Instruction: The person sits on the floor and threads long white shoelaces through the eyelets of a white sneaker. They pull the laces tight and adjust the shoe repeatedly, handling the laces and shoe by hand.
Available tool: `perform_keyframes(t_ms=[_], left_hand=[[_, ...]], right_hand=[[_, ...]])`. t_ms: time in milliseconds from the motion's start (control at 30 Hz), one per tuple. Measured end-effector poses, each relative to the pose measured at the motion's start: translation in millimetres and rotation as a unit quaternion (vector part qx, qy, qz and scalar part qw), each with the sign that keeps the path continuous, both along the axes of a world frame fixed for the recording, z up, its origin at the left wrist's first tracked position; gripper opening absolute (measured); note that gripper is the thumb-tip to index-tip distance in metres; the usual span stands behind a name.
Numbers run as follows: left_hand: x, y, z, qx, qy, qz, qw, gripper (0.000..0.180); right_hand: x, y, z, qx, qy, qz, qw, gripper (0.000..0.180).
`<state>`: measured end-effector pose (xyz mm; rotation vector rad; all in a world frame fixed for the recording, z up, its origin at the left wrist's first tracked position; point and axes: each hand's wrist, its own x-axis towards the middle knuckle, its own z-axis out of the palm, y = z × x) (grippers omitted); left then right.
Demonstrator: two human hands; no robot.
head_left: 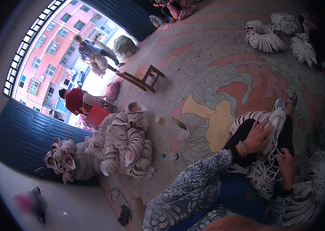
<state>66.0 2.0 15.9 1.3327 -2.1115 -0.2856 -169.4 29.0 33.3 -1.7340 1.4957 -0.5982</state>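
A white shoe (278,118), which looks like an upper, rests on my dark-clad leg at the right. My left hand (255,138) lies over its near side with the fingers bent against it. Lower down, my right hand (285,166) is closed around a white shoelace that runs up to the shoe; its fingertips are partly hidden. A tangled bundle of white shoelaces (263,179) sits in my lap below both hands. Beside my left hand, a row of nested white shoe uppers (247,117) curves along my leg.
Piles of shoe uppers (126,140) lie on the floor at the left, and more uppers (264,37) lie at the far right. A bottle (178,129) and wooden chair (143,77) stand between. A person in red (76,101) sits by the doorway; another person (93,52) carries a bundle.
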Motion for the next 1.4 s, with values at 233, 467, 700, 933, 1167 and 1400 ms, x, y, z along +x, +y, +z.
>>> perform_keyframes(t_ms=[233, 467, 700, 933, 1167, 1400], left_hand=[[-5.6, 18.4, 7.2, 0.017, -0.019, -0.03, 0.999, 0.067], [-8.7, 19.6, 1.7, 0.028, -0.045, -0.032, 0.998, 0.074], [-7.7, 21.8, 0.9, 0.051, -0.112, -0.042, 0.992, 0.086], [-8.4, 23.9, 5.3, 0.038, -0.127, -0.034, 0.991, 0.082], [-21.5, 20.9, -17.1, -0.01, -0.182, 0.005, 0.983, 0.079], [-19.5, 20.2, -24.2, -0.014, -0.186, 0.005, 0.982, 0.074]], right_hand=[[28.1, -8.0, -11.3, 0.004, 0.095, 0.037, 0.995, 0.04], [31.2, -2.7, -18.3, 0.007, 0.12, 0.022, 0.993, 0.043], [23.3, -2.0, -32.6, -0.005, 0.166, 0.037, 0.985, 0.035], [19.5, -3.7, -44.7, -0.051, 0.163, 0.033, 0.985, 0.026], [29.2, -4.0, -51.2, -0.047, 0.223, 0.008, 0.974, 0.029], [29.0, -3.8, -58.3, -0.054, 0.281, 0.015, 0.958, 0.031]])
